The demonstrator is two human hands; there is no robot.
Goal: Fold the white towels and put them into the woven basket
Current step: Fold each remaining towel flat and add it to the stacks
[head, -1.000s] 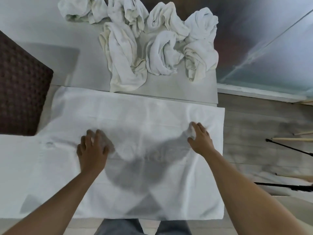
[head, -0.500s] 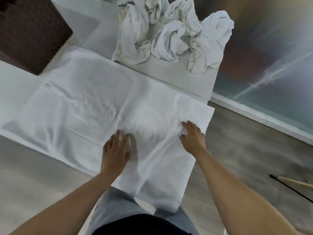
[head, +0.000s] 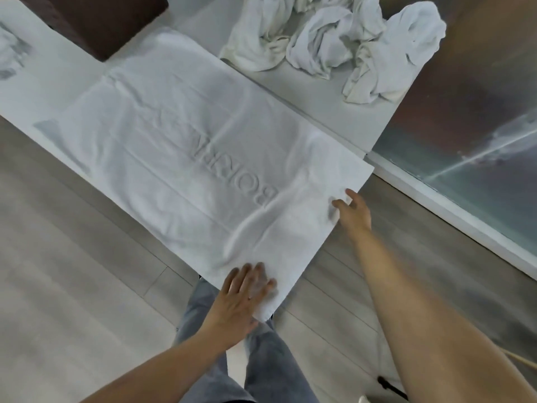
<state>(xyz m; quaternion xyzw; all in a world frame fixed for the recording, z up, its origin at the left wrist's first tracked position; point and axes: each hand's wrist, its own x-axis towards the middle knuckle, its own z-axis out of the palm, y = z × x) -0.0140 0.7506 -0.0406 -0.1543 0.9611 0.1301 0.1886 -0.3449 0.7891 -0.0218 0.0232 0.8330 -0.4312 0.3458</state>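
A large white towel (head: 186, 158) with raised lettering lies spread flat on the white table (head: 328, 94), its near end hanging past the table's edge. My left hand (head: 241, 298) rests on the towel's near corner, fingers spread over the cloth. My right hand (head: 353, 210) touches the towel's right edge with fingers apart; whether it pinches the cloth I cannot tell. The dark brown woven basket (head: 98, 21) stands at the top left, its inside hidden. A heap of crumpled white towels (head: 334, 39) lies at the far end of the table.
Grey wood-look floor (head: 72, 286) lies below and left of the table. A glass wall with a white sill (head: 465, 205) runs along the right. My jeans-clad legs (head: 261, 359) are under the towel's corner. A dark pole tip (head: 389, 385) shows at bottom right.
The view swung left and tilted. Both hands slid from the towel's middle toward its right end: the left to the near corner, the right to the right edge.
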